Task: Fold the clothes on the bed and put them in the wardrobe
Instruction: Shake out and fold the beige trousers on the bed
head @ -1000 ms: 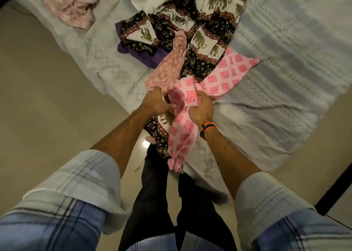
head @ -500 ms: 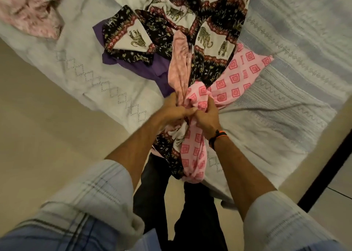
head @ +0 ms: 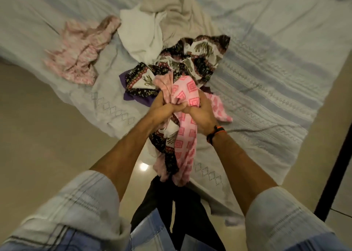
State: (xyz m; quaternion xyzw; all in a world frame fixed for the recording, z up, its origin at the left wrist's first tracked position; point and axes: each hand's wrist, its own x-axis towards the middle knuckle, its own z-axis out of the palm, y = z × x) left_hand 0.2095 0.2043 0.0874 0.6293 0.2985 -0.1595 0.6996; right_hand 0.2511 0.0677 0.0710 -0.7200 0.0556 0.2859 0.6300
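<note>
Both hands clutch one bunch of clothes at the near edge of the bed. My left hand is closed on the plain pink garment and the elephant-print cloth. Pressed against it, my right hand grips the pink cloth with square patterns. The ends of the bunch hang down past the bed edge towards my legs. More elephant-print fabric stays heaped on the bed behind the hands, over a purple garment.
A crumpled pink floral garment lies on the bed at the left. White and beige clothes lie further back. Beige floor runs along the left; a dark frame stands at the right.
My hands have drawn together and lifted the bunch higher off the bed, pulling the square-patterned cloth up from the sheet. The view has tilted up, showing more of the bed.
</note>
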